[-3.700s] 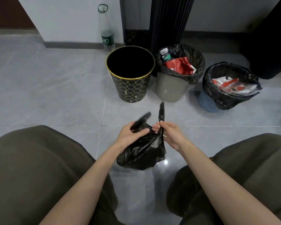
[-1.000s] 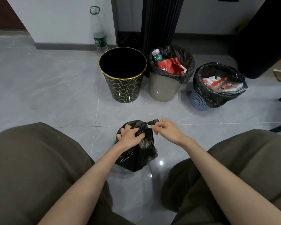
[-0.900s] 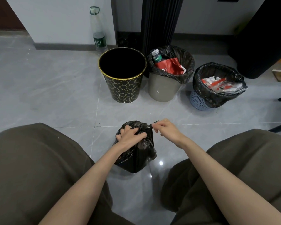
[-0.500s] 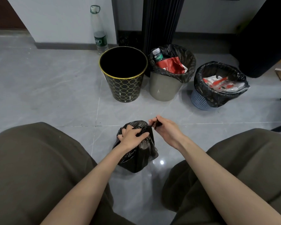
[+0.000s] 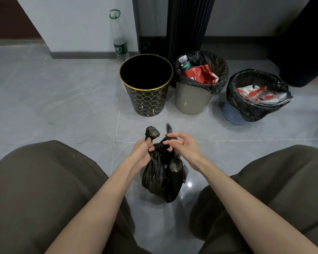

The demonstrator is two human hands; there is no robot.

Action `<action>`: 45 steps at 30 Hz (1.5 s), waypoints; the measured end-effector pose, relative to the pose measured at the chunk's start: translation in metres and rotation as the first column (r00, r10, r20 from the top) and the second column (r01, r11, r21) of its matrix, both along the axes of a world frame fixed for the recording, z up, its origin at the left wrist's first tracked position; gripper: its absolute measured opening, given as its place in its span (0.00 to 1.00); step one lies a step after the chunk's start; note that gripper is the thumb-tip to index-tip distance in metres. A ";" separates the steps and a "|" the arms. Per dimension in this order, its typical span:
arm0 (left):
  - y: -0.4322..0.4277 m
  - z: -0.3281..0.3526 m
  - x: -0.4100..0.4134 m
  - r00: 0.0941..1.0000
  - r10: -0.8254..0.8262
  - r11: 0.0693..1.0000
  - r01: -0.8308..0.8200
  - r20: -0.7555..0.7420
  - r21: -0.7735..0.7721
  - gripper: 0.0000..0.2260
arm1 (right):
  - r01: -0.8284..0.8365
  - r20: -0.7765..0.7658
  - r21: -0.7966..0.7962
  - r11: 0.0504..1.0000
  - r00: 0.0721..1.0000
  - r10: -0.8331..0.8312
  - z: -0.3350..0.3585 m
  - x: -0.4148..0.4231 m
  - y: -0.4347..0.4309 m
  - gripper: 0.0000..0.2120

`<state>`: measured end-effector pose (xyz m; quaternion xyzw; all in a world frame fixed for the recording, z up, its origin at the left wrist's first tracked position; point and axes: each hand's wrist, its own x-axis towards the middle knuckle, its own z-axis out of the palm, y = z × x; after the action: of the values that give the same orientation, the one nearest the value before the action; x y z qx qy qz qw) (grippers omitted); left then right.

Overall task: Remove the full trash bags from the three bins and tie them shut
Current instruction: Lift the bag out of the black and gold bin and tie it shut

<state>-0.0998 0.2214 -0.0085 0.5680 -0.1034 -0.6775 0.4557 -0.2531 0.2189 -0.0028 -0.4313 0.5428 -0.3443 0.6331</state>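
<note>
Item 1. Black trash bag (image 5: pixel 162 176): filled, gathered at the neck, between the person's knees over the near middle of the grey tiled floor (image 5: pixel 62 107). Two twisted ends stick up from the neck. Whether its bottom rests on the tiles or hangs just above them cannot be told.

Item 2. Left hand (image 5: pixel 142 153): fingers curled tight round the left end of the bag's neck, with a bunched tail standing above the fist.

Item 3. Right hand (image 5: pixel 184 149): thumb and curled fingers pinch the right end at the neck, where a thin black tail points up. The hands are close together, with only the neck between them.

Item 4. Black-and-gold bin (image 5: pixel 147 101): upright, unlined, dark inside. It is the leftmost of three bins in a row toward the far edge of the floor.

Item 5. Grey bin (image 5: pixel 191 101): upright, just right of item 4. Its black liner (image 5: pixel 218 83) is folded over the rim. Inside are a small green-labelled bottle (image 5: pixel 184 64) and a red packet (image 5: pixel 200 74).

Item 6. Blue mesh bin (image 5: pixel 232 114): rightmost, set a little nearer. Its black liner (image 5: pixel 246 105) drapes far down the wall and holds red-and-white wrappers (image 5: pixel 259 93).

Item 7. Clear tall bottle (image 5: pixel 118 37): upright at the floor's far edge against the white wall, behind item 4.

Item 8. Black ribbed column (image 5: pixel 187 24): stands behind the grey bin.

Item 9. Olive-brown trousers (image 5: pixel 44 189): both legs fill the near corners.
</note>
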 end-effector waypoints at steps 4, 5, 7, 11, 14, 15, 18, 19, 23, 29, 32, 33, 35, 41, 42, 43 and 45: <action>0.004 -0.002 -0.002 0.978 0.137 0.990 -0.133 -0.155 0.038 0.13 | 0.060 -0.019 0.023 0.998 0.998 -0.060 -0.009 0.010 0.006 0.11; 0.004 0.000 -0.002 0.973 0.160 0.987 -0.155 -0.165 0.043 0.13 | 0.062 -0.035 0.024 0.998 0.998 -0.061 -0.012 0.012 0.007 0.10; 0.003 0.003 0.000 0.980 0.163 0.986 -0.160 -0.117 0.034 0.13 | 0.027 -0.081 0.015 1.000 0.996 -0.026 -0.019 0.016 0.008 0.08; 0.004 0.012 0.009 0.927 -0.079 0.985 0.129 0.367 -0.115 0.10 | -0.151 -0.305 -0.068 0.986 0.944 0.124 -0.030 0.021 0.008 0.12; 0.003 0.028 0.024 0.648 -0.193 0.877 0.450 0.736 -0.166 0.21 | -0.323 -0.478 -0.134 0.937 0.849 0.224 -0.031 0.021 0.009 0.17; 0.004 0.036 0.029 0.549 -0.200 0.825 0.542 0.812 -0.163 0.28 | -0.360 -0.518 -0.138 0.923 0.820 0.242 -0.031 0.021 0.009 0.18; 0.007 0.058 0.039 0.127 -0.178 0.591 0.806 0.976 0.003 0.42 | -0.408 -0.570 -0.153 0.900 0.781 0.257 -0.034 0.021 0.008 0.23; 0.007 0.063 0.041 -0.047 -0.137 0.498 0.860 0.989 0.110 0.44 | -0.411 -0.575 -0.153 0.899 0.777 0.257 -0.035 0.021 0.008 0.24; 0.001 0.058 0.049 -0.585 0.031 0.311 0.776 0.810 0.549 0.32 | -0.418 -0.606 -0.126 0.900 0.751 0.264 -0.036 0.019 0.008 0.29; 0.001 0.050 0.056 -0.831 -0.070 0.291 0.512 0.552 0.808 0.11 | -0.467 -0.692 -0.070 0.881 0.659 0.295 -0.039 0.018 0.006 0.30; 0.002 0.051 0.053 -0.712 -0.258 0.299 0.584 0.653 0.755 0.15 | -0.499 -0.711 -0.060 0.865 0.629 0.314 -0.039 0.017 0.007 0.30; 0.002 0.050 0.054 -0.671 -0.313 0.288 0.608 0.672 0.740 0.15 | -0.502 -0.717 -0.056 0.863 0.622 0.315 -0.039 0.017 0.007 0.30; 0.001 0.053 0.059 -0.654 -0.346 0.222 0.640 0.673 0.736 0.14 | -0.498 -0.731 -0.055 0.865 0.610 0.305 -0.040 0.017 0.006 0.30; 0.000 0.052 0.075 -0.538 -0.308 0.242 0.754 0.785 0.611 0.25 | -0.498 -0.752 -0.065 0.865 0.594 0.286 -0.042 0.018 0.005 0.28; -0.001 0.054 0.075 -0.543 -0.299 0.261 0.745 0.785 0.615 0.28 | -0.496 -0.747 -0.067 0.866 0.600 0.286 -0.042 0.017 0.006 0.27; -0.002 0.056 0.075 -0.576 -0.290 0.271 0.717 0.765 0.642 0.26 | -0.491 -0.738 -0.067 0.869 0.610 0.288 -0.041 0.017 0.007 0.27; -0.005 0.062 0.073 -0.613 -0.296 0.276 0.679 0.732 0.680 0.14 | -0.480 -0.699 -0.051 0.876 0.643 0.312 -0.040 0.017 0.008 0.26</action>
<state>-0.0264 0.2163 0.0533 0.5738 -0.7811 -0.1474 -0.1973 -0.2362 0.2267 -0.0424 -0.7054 0.5808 -0.0780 0.3988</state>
